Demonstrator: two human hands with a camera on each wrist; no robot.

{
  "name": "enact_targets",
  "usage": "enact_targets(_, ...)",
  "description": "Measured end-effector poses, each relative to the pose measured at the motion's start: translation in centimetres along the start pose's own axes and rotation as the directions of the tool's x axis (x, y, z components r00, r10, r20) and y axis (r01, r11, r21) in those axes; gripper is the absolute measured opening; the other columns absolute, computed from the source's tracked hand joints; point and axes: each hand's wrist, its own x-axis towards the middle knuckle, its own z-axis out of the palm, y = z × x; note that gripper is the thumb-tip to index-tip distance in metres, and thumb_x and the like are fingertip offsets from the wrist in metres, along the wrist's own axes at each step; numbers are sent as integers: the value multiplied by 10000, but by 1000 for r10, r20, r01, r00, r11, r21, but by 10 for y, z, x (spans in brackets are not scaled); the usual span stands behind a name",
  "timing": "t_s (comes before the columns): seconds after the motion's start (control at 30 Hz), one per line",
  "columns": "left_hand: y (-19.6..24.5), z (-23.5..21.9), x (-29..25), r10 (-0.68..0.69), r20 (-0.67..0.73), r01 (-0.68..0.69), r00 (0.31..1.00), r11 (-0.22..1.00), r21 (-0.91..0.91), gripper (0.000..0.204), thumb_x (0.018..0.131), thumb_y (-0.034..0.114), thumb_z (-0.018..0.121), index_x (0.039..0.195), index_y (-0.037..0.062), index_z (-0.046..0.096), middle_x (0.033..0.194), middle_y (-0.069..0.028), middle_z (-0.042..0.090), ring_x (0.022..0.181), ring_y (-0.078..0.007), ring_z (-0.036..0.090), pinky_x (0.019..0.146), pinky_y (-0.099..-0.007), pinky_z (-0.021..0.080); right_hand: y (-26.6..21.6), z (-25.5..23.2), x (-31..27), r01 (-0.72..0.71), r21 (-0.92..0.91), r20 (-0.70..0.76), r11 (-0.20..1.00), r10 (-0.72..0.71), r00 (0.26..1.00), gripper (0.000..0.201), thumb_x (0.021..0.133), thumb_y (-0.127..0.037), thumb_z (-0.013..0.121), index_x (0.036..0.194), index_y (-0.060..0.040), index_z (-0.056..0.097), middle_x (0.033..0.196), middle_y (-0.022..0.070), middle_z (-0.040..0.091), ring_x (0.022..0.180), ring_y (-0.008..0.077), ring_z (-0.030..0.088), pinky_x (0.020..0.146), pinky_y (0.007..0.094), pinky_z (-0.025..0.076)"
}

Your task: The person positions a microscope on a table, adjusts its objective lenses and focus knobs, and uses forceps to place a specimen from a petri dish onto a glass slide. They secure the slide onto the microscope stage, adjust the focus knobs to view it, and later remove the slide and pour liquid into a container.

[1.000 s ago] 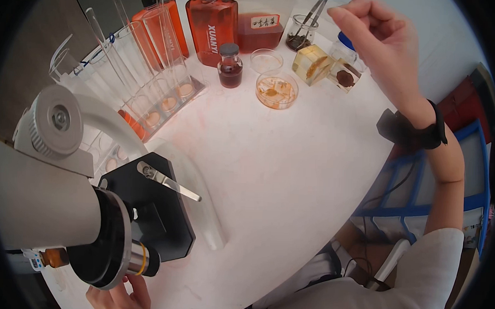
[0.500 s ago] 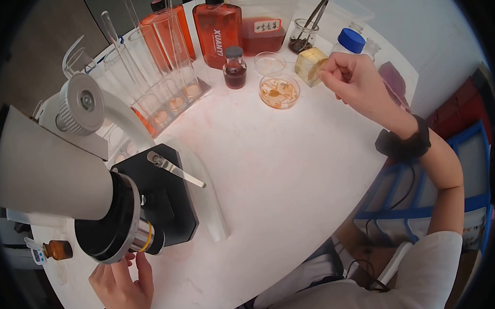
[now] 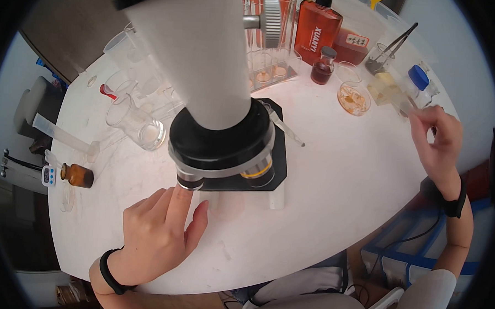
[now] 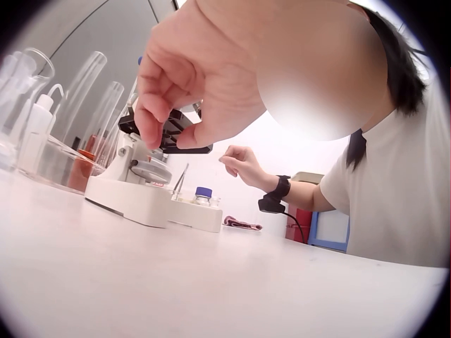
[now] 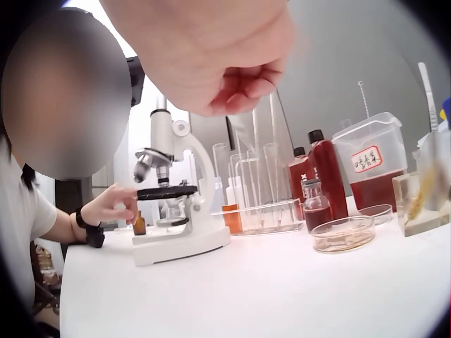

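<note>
A white microscope with a black stage stands on the table. My left hand is at the front of the stage, its index finger reaching right below an objective and the thumb spread apart. From the left wrist view, this hand's fingertips overlap the stage edge. Over the table's right side, my right hand pinches a clear flat strip, like a glass slide, between thumb and finger. The strip overlaps a yellowish clear block in the head view.
A petri dish with orange pieces, a stoppered dark-red bottle and a test-tube rack stand behind. A blue-capped jar is near the right hand. Left lie a tilted beaker and brown bottle.
The head view has swung left, showing more of the table's left side. My right hand came down from upper right to the blocks, then drew back; the clear strip now shows in its fingers.
</note>
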Motion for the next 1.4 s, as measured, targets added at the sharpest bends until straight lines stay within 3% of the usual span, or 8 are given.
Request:
enact_targets(0.1, 2, -1, 1, 24, -20, -24, 1000, 1000, -8, 290, 705, 78, 659, 935, -42, 529, 532, -30, 421, 412, -145, 418, 360, -268, 312, -25, -6, 3, 474, -48, -2, 879, -475, 880, 164, 633, 106, 622, 729, -1, 542, 497, 12, 421, 417, 131, 432, 399, 244, 312)
enact_targets(0.2, 2, -1, 1, 27, 4, -27, 1000, 999, -25, 304, 706, 76, 657, 953, -43, 523, 530, -24, 416, 422, -143, 427, 365, -269, 314, -46, 6, 3, 665, 93, -11, 741, -667, 745, 176, 608, 93, 637, 702, -14, 532, 493, -16, 386, 412, 116, 402, 391, 225, 282)
enact_targets(0.43, 1, 2, -6, -21, -33, 15, 999, 981, -192, 505, 700, 80, 657, 1145, -76, 475, 567, -21, 512, 403, -142, 464, 361, -248, 340, -59, 57, 27, 717, 93, -62, 691, -715, 696, 75, 641, 29, 630, 675, -2, 571, 504, -25, 370, 409, 90, 336, 391, 211, 245)
enact_targets(0.5, 2, -4, -7, -36, 8, 37, 999, 984, -173, 654, 687, 11, 635, 1259, -109, 342, 610, -50, 571, 464, -140, 523, 418, -229, 399, -59, 66, 31, 743, 27, -59, 669, -741, 669, 100, 642, -5, 620, 739, 5, 598, 520, -27, 368, 428, 86, 348, 395, 212, 251)
enact_targets(1.03, 2, -5, -7, -48, -87, 37, 995, 991, -129, 564, 697, 97, 656, 1188, -97, 458, 576, -38, 540, 428, -123, 502, 363, -225, 340, -58, 76, 46, 738, 94, 41, 669, -743, 668, 242, 644, -95, 645, 871, -13, 621, 565, -27, 377, 485, 98, 398, 419, 229, 290)
enact_targets(1.13, -3, -7, -8, -19, -28, 18, 999, 998, -65, 532, 684, 90, 666, 1168, -53, 498, 610, -46, 549, 440, -126, 498, 369, -230, 344, -67, 73, 46, 638, 210, 53, 741, -660, 749, 233, 662, -182, 683, 824, -30, 612, 632, -7, 426, 528, 128, 436, 438, 246, 313)
enact_targets(1.2, -8, -4, -7, 19, -104, -30, 994, 994, -104, 503, 677, 73, 670, 1148, -22, 522, 624, -48, 543, 453, -137, 491, 384, -236, 358, -76, 67, 47, 416, 361, 143, 835, -490, 860, 327, 624, -277, 749, 790, -38, 599, 738, 53, 513, 626, 196, 496, 519, 293, 350)
enact_targets(1.4, -10, -7, 6, -165, -105, 119, 981, 930, -347, 440, 728, 48, 645, 1148, 2, 525, 689, -45, 555, 509, -162, 489, 424, -237, 389, -91, 69, 45, 221, 392, 189, 893, -313, 931, 259, 591, -176, 764, 748, -64, 591, 870, 74, 570, 862, 243, 539, 691, 346, 368)
